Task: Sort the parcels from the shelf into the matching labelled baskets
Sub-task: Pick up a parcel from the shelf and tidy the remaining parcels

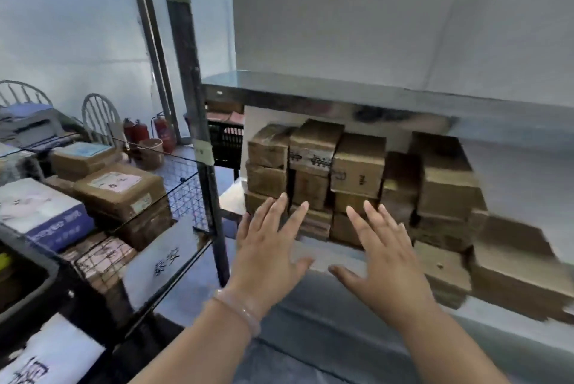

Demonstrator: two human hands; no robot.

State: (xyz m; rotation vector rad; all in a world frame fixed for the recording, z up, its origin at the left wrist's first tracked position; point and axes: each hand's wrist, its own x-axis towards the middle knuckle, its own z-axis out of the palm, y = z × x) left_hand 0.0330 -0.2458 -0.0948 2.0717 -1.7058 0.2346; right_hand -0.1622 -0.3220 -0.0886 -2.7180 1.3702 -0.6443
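Two bare hands are held out at centre frame, fingers spread and gripping nothing: the left hand and the right hand. Stacked brown parcels are seen on the metal shelf just beyond the fingertips. At left, a wire basket is filled with labelled parcels.

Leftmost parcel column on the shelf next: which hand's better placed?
Left, likely. The left hand is open, its fingertips in front of the bottom of the leftmost parcel column; the right hand, also open, reaches toward the middle stacks.
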